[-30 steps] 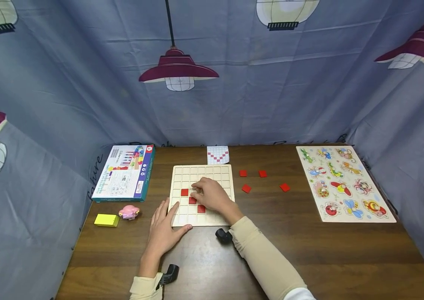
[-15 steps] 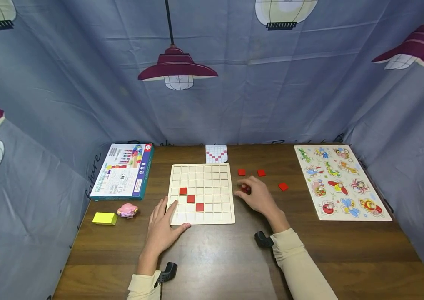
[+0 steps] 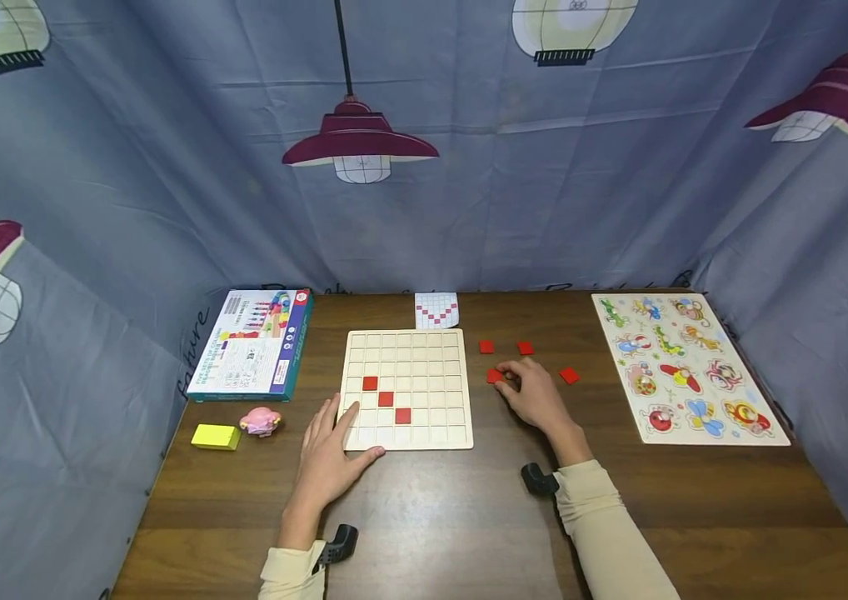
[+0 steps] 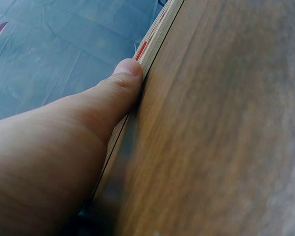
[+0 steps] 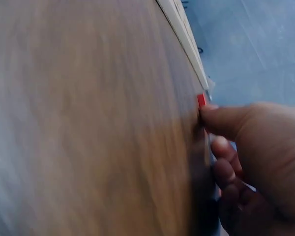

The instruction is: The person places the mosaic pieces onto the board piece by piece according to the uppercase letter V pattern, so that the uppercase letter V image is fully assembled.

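The right hand (image 3: 536, 398), grip narrow, pinches a red tile (image 3: 492, 377) just right of the grid board (image 3: 435, 375); its thin edge could slip free. The left hand (image 3: 325, 462), fingers spread, touches the board, which might shift if nudged.

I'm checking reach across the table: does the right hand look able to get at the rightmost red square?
Likely yes: the rightmost red square lies uncovered close beside the right hand, with nothing seen blocking it, though the fingers are at another red square now.
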The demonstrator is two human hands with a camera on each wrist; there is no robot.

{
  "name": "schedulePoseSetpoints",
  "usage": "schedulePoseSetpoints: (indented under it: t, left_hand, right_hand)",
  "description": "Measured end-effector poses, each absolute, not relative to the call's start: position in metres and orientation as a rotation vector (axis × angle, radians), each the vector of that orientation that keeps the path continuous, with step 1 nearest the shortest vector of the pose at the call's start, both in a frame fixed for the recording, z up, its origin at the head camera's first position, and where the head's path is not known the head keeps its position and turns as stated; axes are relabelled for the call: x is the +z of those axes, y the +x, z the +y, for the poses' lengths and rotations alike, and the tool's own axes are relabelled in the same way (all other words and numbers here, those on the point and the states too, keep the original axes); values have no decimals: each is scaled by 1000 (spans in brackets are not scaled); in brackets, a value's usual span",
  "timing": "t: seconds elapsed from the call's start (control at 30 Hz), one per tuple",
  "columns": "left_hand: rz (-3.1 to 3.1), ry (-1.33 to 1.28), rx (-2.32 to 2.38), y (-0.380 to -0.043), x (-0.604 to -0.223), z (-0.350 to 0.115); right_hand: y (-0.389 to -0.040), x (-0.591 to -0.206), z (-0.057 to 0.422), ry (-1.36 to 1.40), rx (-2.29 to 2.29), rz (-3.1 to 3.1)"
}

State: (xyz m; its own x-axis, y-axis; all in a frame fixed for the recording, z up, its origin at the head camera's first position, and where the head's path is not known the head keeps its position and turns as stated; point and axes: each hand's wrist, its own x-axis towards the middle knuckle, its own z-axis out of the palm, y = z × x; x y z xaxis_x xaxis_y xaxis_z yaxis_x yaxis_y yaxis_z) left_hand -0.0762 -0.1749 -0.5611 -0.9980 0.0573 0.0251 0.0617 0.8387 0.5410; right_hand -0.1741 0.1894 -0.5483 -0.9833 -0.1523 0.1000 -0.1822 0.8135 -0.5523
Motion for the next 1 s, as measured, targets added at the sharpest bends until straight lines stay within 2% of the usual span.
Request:
schedulePoseSetpoints:
  t: [1.0]
  left_hand:
    - [-2997, -86, -888, -75, -562, -174]
  right_hand:
    - [-174, -550, 194, 364, 820, -2935]
